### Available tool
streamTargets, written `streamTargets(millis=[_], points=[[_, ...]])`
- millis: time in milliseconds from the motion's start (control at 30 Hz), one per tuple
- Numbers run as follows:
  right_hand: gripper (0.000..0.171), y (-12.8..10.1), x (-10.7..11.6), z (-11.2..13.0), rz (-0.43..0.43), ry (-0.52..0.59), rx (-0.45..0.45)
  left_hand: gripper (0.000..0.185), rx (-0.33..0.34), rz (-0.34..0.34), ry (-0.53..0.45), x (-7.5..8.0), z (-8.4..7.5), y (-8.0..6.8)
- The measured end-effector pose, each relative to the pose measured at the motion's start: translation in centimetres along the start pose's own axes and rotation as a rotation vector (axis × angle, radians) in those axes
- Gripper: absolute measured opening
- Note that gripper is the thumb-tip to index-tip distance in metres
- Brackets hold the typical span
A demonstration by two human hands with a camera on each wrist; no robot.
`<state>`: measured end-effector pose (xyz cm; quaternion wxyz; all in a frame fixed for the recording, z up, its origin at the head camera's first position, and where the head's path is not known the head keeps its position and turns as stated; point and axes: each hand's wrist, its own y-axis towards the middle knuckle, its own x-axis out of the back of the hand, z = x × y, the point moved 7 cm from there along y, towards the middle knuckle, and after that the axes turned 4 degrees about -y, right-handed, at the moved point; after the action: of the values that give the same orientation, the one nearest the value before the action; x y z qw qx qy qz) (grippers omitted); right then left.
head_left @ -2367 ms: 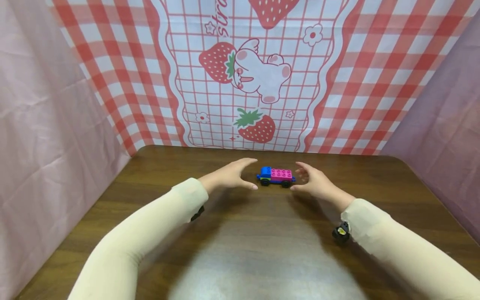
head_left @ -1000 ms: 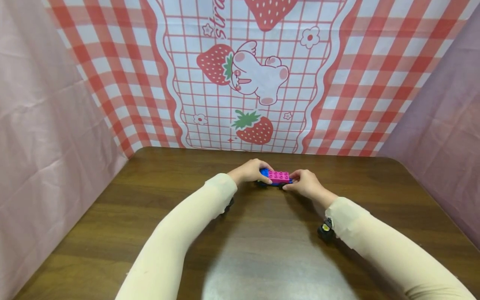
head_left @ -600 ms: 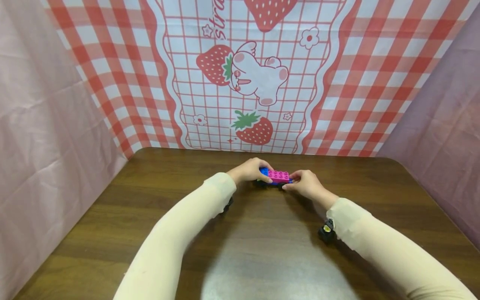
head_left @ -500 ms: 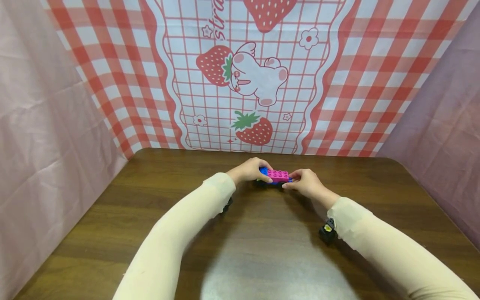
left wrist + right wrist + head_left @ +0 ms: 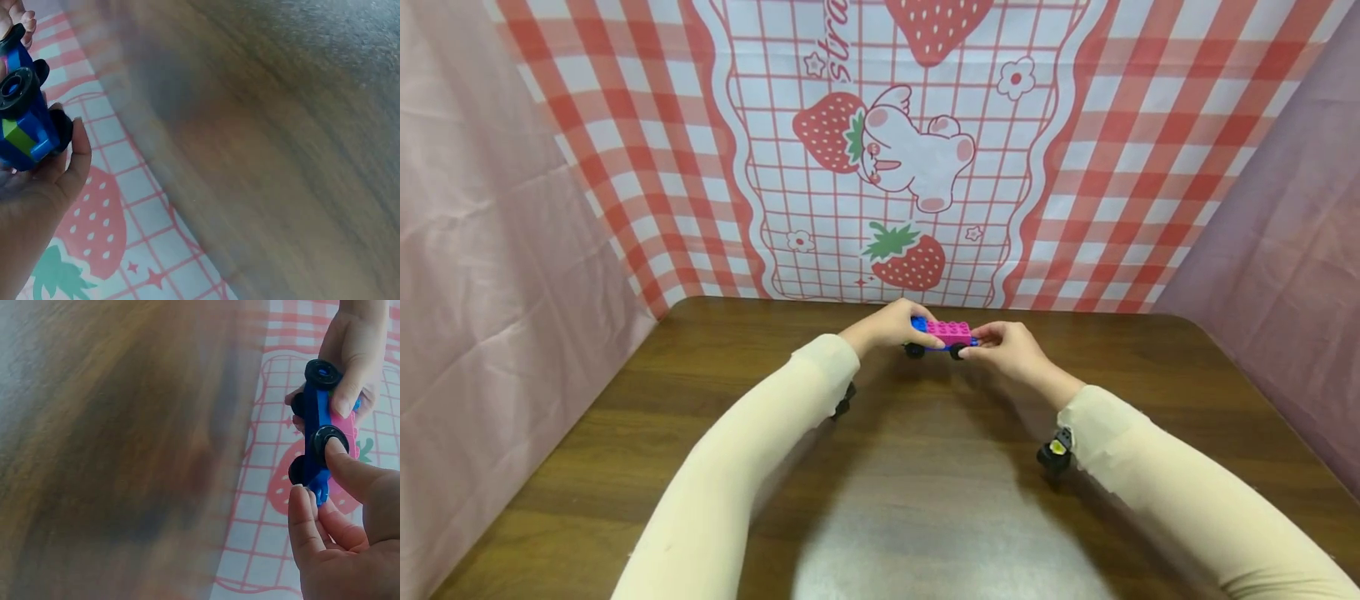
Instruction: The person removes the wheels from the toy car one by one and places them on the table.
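Both hands hold a toy car [image 5: 950,333] built of blocks, raised above the table near its far edge. It has a blue cab end, a pink studded brick and black wheels on a blue base. My left hand [image 5: 891,327] grips the cab end, its thumb along the near side of the pink brick. At the other end, my right hand [image 5: 1015,350] has its thumb on a rear wheel [image 5: 329,440] and its fingers around the blue hitch [image 5: 320,489]. In the left wrist view, the blue underside [image 5: 39,125] and a lime-green block [image 5: 19,137] show.
A brown wooden table [image 5: 880,483] spreads out below the hands. Behind it hangs a red-and-white checked cloth [image 5: 917,167] printed with strawberries, and a pale pink curtain [image 5: 497,275] flanks the left side. Small black cameras, such as the right one [image 5: 1055,452], sit under the wrists.
Earlier the hands stood apart on either side of the car on the table. They then closed in on both its ends, and now the car is lifted, tilted a little and slightly left.
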<state>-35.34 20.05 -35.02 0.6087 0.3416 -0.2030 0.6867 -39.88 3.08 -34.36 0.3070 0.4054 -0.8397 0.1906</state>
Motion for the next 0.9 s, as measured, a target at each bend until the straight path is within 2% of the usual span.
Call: streamTargets(millis=[167, 400, 600, 900], points=[[0.042, 0.1, 0.6, 1.2, -0.016, 0.057, 0.021, 0.044, -0.012, 0.022, 0.021, 1.0, -0.6, -0.7], [0.041, -0.1, 1.0, 3.0, -0.030, 0.090, 0.039, 0.042, -0.046, 0.059, -0.006, 1.9, -1.4, -2.0], [0.042, -0.6, 1.5, 4.6, -0.037, 0.153, 0.023, 0.038, -0.070, 0.071, -0.012, 2.8, -2.8, -2.8], [0.048, -1.8, 1.7, 7.3, 0.021, 0.276, 0.030, 0.032, -0.112, 0.066, 0.060, 3.5, -4.8, -5.9]])
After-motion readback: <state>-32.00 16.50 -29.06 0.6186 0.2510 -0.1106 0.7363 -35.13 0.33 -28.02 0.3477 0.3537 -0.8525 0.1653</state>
